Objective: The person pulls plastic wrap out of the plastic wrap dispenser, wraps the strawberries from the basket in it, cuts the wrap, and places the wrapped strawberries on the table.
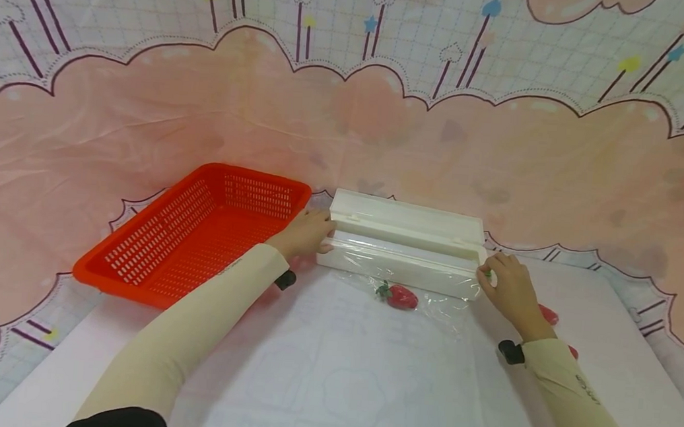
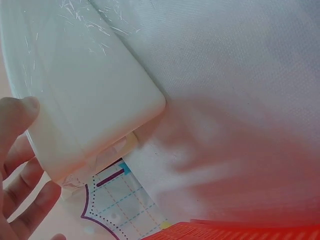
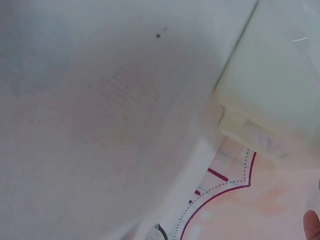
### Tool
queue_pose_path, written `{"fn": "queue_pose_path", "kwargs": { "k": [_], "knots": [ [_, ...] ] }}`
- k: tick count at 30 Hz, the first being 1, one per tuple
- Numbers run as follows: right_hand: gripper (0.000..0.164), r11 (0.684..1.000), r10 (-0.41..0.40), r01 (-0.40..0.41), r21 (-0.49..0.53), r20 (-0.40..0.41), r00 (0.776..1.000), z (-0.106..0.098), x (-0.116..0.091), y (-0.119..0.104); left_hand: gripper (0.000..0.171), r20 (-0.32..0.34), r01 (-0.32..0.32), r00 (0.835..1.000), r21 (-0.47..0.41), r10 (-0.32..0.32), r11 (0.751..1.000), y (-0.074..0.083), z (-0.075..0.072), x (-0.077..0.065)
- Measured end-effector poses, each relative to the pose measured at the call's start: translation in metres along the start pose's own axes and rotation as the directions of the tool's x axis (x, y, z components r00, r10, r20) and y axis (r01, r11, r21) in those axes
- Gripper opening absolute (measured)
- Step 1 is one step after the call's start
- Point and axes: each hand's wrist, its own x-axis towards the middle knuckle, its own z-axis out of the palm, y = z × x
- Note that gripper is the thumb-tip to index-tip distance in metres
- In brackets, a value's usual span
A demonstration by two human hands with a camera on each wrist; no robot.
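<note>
A white cling film dispenser (image 1: 400, 270) lies across the table with its lid (image 1: 407, 215) raised. Clear cling film (image 1: 443, 306) drapes over its front edge onto the tabletop. One strawberry (image 1: 401, 297) with green leaves lies on the table at the film, just before the dispenser. My left hand (image 1: 303, 234) grips the dispenser's left end; in the left wrist view its thumb (image 2: 31, 107) presses the edge. My right hand (image 1: 510, 285) pinches at the right end, where a small green piece (image 1: 488, 275) shows between thumb and forefinger. Only a fingertip (image 3: 312, 225) shows in the right wrist view.
A red perforated basket (image 1: 152, 286) stands to the left, beside my left forearm. More red fruit (image 1: 548, 314) lies partly hidden behind my right wrist. A patterned pink cloth (image 1: 265, 122) hangs behind the white tabletop (image 1: 336, 385).
</note>
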Motion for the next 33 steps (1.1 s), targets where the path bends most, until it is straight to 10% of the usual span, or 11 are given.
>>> {"fn": "queue_pose_path", "kwargs": {
  "k": [7,15,18,25,28,33],
  "knots": [
    [0.007,0.967,0.152,-0.170,0.189,0.110,0.982,-0.004,0.001,0.002,0.021,-0.002,0.007,1.000,-0.031,-0.008,0.999,-0.003,0.000,0.000],
    [0.027,0.871,0.332,-0.442,0.215,0.406,0.852,-0.026,-0.003,0.011,0.024,0.038,0.043,0.998,-0.083,-0.040,0.996,0.004,-0.014,-0.008],
    [0.029,0.877,0.336,-0.439,0.194,0.406,0.850,-0.032,-0.004,0.005,0.028,-0.004,0.032,0.999,-0.004,-0.033,0.999,0.017,-0.020,-0.013],
    [0.024,0.995,0.005,-0.013,0.095,0.090,0.996,-0.020,0.000,-0.038,0.026,-0.236,-0.152,0.950,0.222,0.205,0.963,0.076,-0.009,-0.024],
    [0.030,0.970,-0.236,0.238,-0.050,0.042,0.971,-0.010,0.001,-0.060,0.024,-0.277,-0.242,0.896,0.351,0.347,0.905,0.095,0.010,-0.025],
    [0.039,0.836,-0.462,0.505,-0.216,0.220,0.859,0.007,0.003,-0.084,0.025,-0.270,-0.295,0.845,0.485,0.461,0.823,0.112,0.035,-0.018]
  ]
}}
